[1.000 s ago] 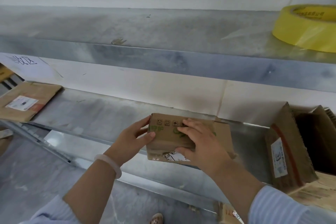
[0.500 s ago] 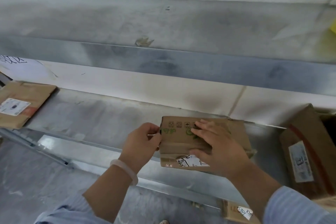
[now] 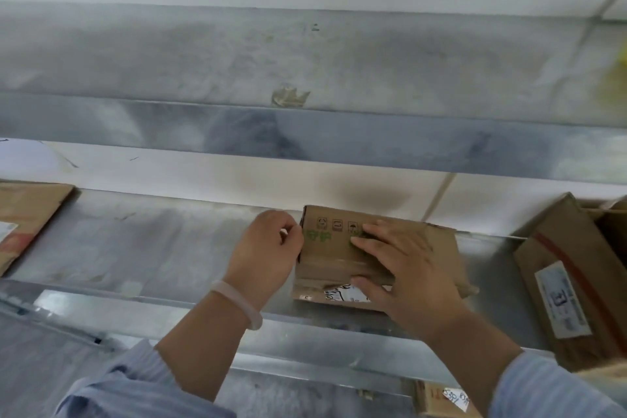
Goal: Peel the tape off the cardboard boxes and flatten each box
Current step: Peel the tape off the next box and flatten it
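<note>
A small brown cardboard box (image 3: pixel 339 254) with green print and a white label on its front stands on the lower metal shelf (image 3: pixel 152 248). My right hand (image 3: pixel 403 271) lies flat on the box's top, fingers straight, with the thumb against the front face. At the box's left end, my left hand (image 3: pixel 268 248) has its fingers curled and pinches something small and pale, which looks like a tape end. The tape itself is hard to make out.
A flat piece of cardboard (image 3: pixel 27 214) with a label lies at the shelf's left. A bigger labelled box (image 3: pixel 570 275) with red tape stands at the right. An upper metal shelf (image 3: pixel 305 132) overhangs. Another box (image 3: pixel 441 397) sits below the shelf.
My left hand went from an open hold on the box's left side to curled fingers pinching at its left end. The view shifted left, taking the yellow tape roll almost out of sight.
</note>
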